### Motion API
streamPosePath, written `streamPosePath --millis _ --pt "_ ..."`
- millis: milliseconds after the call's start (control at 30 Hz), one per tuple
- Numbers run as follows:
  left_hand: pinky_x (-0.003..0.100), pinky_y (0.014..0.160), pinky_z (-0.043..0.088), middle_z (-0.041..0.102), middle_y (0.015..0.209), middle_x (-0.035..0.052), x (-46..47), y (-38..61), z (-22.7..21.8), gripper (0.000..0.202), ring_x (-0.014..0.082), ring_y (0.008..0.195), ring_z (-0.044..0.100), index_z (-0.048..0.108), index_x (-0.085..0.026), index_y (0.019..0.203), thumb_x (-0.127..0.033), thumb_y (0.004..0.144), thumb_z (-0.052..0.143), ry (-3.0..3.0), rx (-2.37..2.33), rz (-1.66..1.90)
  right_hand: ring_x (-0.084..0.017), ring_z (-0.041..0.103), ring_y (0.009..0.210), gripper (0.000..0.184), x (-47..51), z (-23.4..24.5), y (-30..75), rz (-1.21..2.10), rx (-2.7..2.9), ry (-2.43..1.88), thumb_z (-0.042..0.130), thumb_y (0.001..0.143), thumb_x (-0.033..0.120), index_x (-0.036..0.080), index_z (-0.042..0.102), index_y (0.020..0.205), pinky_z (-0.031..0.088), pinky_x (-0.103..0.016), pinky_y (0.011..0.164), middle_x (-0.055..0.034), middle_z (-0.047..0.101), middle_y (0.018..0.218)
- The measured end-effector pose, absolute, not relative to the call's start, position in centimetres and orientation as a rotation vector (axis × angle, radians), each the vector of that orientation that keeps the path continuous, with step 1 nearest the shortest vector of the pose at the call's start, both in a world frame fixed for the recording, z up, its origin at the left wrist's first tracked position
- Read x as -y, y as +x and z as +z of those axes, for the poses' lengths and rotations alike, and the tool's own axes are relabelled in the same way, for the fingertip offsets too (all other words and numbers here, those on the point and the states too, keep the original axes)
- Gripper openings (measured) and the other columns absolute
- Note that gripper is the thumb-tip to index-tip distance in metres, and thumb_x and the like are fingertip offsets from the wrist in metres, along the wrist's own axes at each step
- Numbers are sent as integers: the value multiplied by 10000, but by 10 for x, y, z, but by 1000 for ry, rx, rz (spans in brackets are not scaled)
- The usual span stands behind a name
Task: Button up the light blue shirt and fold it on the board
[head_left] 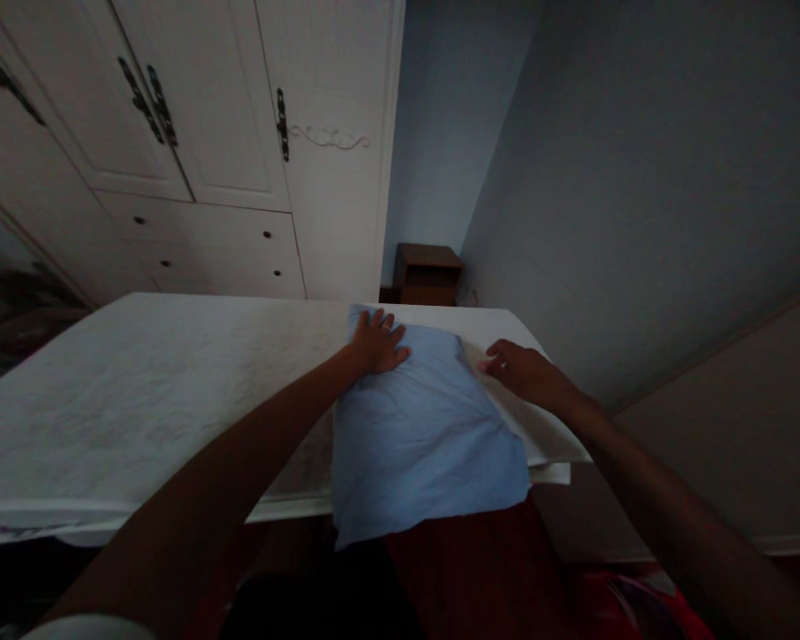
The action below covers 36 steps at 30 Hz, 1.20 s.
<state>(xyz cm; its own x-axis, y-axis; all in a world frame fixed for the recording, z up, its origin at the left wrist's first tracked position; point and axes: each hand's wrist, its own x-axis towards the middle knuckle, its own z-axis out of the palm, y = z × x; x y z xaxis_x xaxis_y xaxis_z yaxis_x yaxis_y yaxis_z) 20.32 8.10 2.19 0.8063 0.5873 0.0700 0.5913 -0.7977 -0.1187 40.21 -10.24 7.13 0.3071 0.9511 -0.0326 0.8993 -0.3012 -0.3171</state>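
A light blue folded cloth lies on the white-covered table, and its near edge hangs over the table's front. My left hand rests flat on the cloth's far left corner, fingers spread, a ring on one finger. Just off the cloth's right edge, my right hand hovers low over the table with its fingers loosely curled and apart; nothing shows between them. Some creases run across the cloth toward its near right corner.
A white wardrobe with dark handles and drawers stands behind the table. A small brown cabinet sits in the far corner beside the grey wall. Below at right lies something red on the floor.
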Motion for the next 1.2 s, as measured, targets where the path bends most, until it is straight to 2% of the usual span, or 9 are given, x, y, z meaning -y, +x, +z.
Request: streamPosePath --millis 133,267,567,667,767,867,1000,1133,1200 --pt "610 1080 151 328 1523 199 -82 207 21 678 425 1412 220 379 -175 1459 -580 919 317 -2862 956 -30 -317 428 1331 638 59 61 360 -188 2122 -1961 349 944 559 103 430 1383 371 -459 1072 -185 478 1428" --pt "591 1081 158 345 1513 199 -85 205 19 671 416 1404 247 388 -184 1454 -584 922 305 -2866 946 -75 -329 228 1442 804 19 22 349 -151 2207 -2055 188 936 646 51 316 1461 213 -501 1164 -201 282 1545" --pt "556 1081 210 460 1447 161 -86 200 12 616 373 1359 341 520 -185 1348 -570 879 416 -2897 935 -370 -292 175 1460 911 14 -17 398 65 2075 -2103 61 888 719 79 209 1518 177 -472 1188 -170 227 1567" --pt "468 1095 265 524 1393 144 -89 194 12 491 296 1318 422 611 -165 1241 -467 884 460 -2953 865 -514 -283 192 1457 872 13 -20 399 39 2064 -2085 86 884 729 153 193 1531 194 -480 1183 -128 252 1568" --pt "371 1112 286 600 1316 112 -87 185 12 398 211 1263 495 625 -157 1216 -324 896 456 -3004 815 -590 -286 199 1455 878 10 -22 399 26 2060 -2119 83 882 731 148 198 1529 200 -476 1183 -126 253 1568" --pt "420 1148 235 608 1306 114 -75 176 12 388 229 1301 466 617 -143 1222 -274 910 426 -3013 833 -590 -295 218 1449 894 8 -21 400 24 2088 -2140 76 877 737 135 210 1524 215 -477 1178 -137 270 1561" --pt "528 1143 200 510 1411 145 -40 160 17 411 287 1373 374 599 -148 1245 -335 943 391 -3052 901 -447 -294 241 1442 896 7 -19 403 -12 2124 -2144 55 874 736 133 227 1515 230 -467 1175 -136 291 1554" --pt "532 1146 199 469 1443 167 10 137 23 526 282 1368 386 509 -159 1342 -481 940 403 -3166 800 -355 -292 256 1437 927 6 -19 405 -42 2155 -2155 39 873 730 81 259 1497 224 -434 1181 -163 297 1547" --pt "525 1153 191 473 1437 174 38 124 24 513 282 1363 391 522 -147 1325 -469 949 388 -3146 781 -472 -295 256 1437 939 6 -18 404 -42 2157 -2161 40 874 727 56 268 1489 223 -424 1183 -173 300 1544"
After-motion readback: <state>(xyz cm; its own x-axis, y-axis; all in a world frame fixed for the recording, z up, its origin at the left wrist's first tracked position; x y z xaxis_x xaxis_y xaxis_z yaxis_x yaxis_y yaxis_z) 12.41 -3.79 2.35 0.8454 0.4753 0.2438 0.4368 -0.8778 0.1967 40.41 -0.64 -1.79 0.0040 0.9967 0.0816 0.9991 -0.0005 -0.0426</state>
